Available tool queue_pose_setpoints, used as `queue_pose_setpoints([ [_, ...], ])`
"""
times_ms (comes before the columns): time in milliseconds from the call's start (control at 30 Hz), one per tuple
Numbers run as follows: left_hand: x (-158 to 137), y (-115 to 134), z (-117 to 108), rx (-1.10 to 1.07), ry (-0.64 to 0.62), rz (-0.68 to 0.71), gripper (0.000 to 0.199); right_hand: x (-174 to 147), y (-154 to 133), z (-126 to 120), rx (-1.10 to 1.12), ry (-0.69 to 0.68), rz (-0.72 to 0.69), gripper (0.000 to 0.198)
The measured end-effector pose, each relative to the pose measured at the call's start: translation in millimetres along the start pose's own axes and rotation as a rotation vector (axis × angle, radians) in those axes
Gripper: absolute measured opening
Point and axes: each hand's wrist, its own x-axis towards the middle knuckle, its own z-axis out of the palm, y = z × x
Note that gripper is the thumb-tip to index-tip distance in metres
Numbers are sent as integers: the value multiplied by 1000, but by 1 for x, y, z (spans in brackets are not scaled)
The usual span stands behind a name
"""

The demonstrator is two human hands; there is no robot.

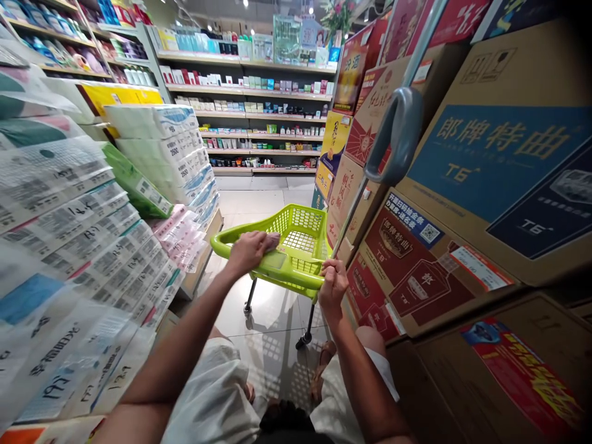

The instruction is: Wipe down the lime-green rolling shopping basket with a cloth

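A green plastic shopping cart (pixel 296 216) with a perforated basket stands in front of me in the aisle. My left hand (pixel 250 250) rests closed on its handle bar, at the left. Under those fingers is a pinkish-brown bunched item, perhaps a cloth (pixel 272 241). At the right end of the handle my right hand (pixel 333 283) is closed round a thin metal pole (pixel 354 216). The pole slants up to the right and carries a grey-blue loop-shaped grip (pixel 398 135); its upper end leaves the view. No goods show in the basket.
Stacked paper packs (pixel 69 203) line the left side. Liquor cartons (pixel 430 259) are piled close on the right, beside the pole. Ahead, shelves (pixel 250 95) of small boxes and bottles cross the aisle's end. Pale floor tiles (pixel 259 200) run between.
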Motion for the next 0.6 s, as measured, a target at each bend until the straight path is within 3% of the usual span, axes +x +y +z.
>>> queue_pose_setpoints([
  [100, -39, 34, 30, -13, 193, 170, 29, -2, 0, 0, 39, 16, 8, 41],
  [233, -75, 62, 52, -84, 243, 440, 25, 1, 0, -10, 60, -42, -9, 43],
  [300, -75, 51, 46, -120, 306, 411, 22, 4, 0, -15, 57, -78, -28, 42],
  [400, -61, 23, 33, -168, 461, 194, 22, 9, -2, -15, 69, -100, -59, 45],
  [467, -58, 16, 36, -200, 576, 85, 23, 10, -4, -11, 91, -96, -59, 46],
  [533, -67, 23, 56, -232, 672, 75, 22, 9, -7, -7, 113, -90, -49, 45],
  [600, -83, 38, 92, -254, 729, 135, 20, 7, -10, -3, 128, -88, -44, 43],
])
